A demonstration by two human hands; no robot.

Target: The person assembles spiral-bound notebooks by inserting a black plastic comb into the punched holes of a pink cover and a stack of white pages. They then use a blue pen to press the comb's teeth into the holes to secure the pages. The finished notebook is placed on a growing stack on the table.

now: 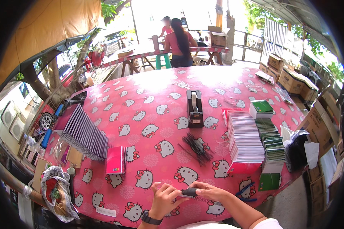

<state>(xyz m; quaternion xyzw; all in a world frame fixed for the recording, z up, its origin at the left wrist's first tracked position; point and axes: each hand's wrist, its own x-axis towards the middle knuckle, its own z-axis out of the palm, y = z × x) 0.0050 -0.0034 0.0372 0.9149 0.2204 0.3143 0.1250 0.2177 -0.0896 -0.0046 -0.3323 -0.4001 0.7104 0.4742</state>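
At the near edge of the table, my left hand [165, 196] pinches one end of a thin spiral-bound notebook [184, 196], seen almost edge-on. My right hand [210, 191] is closed at its other side, fingers on a small dark rounded piece [189, 191] whose kind I cannot make out. A dark spiral coil [206, 200] runs along the notebook's edge below my right fingers. Beyond my hands lies a loose heap of black spiral coils [197, 149]. A pink notebook [114, 160] lies to the left. Blue-handled pliers [248, 191] rest to the right.
A black tape dispenser [195, 110] stands mid-table. Bound notebooks [82, 131] are stacked left; pink booklets [245, 141] and green booklets [270, 177] stand right. A plastic bag [57, 194] sits near left. Cardboard boxes [294, 82] line the right. Two people work at a farther table [141, 56].
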